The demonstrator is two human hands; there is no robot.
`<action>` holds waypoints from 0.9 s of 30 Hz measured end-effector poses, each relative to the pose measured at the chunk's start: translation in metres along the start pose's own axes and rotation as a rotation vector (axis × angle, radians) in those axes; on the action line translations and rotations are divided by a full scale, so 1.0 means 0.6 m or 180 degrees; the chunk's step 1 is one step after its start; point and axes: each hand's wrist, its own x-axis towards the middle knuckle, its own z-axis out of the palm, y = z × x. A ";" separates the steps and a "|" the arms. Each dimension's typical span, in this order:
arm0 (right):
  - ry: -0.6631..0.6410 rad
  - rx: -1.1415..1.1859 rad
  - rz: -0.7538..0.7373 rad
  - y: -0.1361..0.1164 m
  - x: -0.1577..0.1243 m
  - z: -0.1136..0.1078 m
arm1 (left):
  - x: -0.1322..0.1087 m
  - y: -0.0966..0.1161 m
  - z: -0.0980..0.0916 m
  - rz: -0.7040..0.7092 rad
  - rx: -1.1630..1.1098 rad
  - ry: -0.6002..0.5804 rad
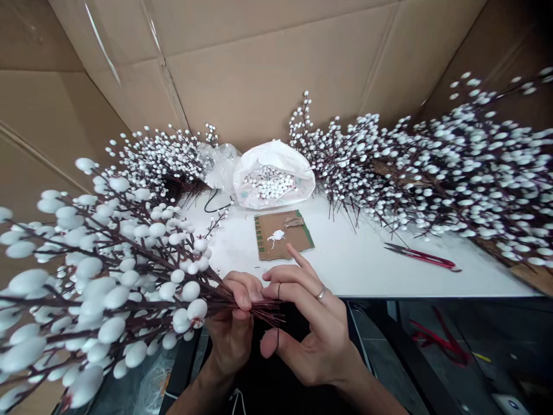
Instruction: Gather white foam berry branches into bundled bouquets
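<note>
A large bunch of brown stems with white berries fills the left side, its stem ends pointing right. My left hand is wrapped round the stems near their lower ends. Beside the stem tips is my right hand, its fingers curved apart with a thin dark band stretched between the fingers and thumb, around the stem ends. A ring shows on one finger of that hand. Just beyond the hands, a piece of brown cardboard bears a white smear.
An open white bag of loose white berries stands at the back of the white table. Berry branches are piled at the right, more at the back left. Red-handled snips lie at the right.
</note>
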 end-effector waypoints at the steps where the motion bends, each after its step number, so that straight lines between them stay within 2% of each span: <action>1: 0.0046 -0.0033 -0.0051 0.001 0.000 0.001 | -0.001 -0.001 -0.001 -0.0024 0.0038 0.0021; 8: 0.0207 0.0068 -0.0319 0.015 -0.004 0.013 | -0.003 -0.006 0.000 -0.0172 -0.0079 0.0114; 13: 0.0424 0.0257 -0.0274 0.018 -0.005 0.021 | -0.001 -0.011 0.003 -0.0216 -0.0305 0.0041; 20: 0.0096 -0.0410 -0.0388 0.014 0.001 0.002 | -0.003 -0.017 -0.010 0.0059 0.0150 -0.0365; 27: -0.0098 -0.0699 -0.0173 0.005 0.008 -0.005 | -0.005 -0.024 -0.021 0.0180 0.0229 -0.0421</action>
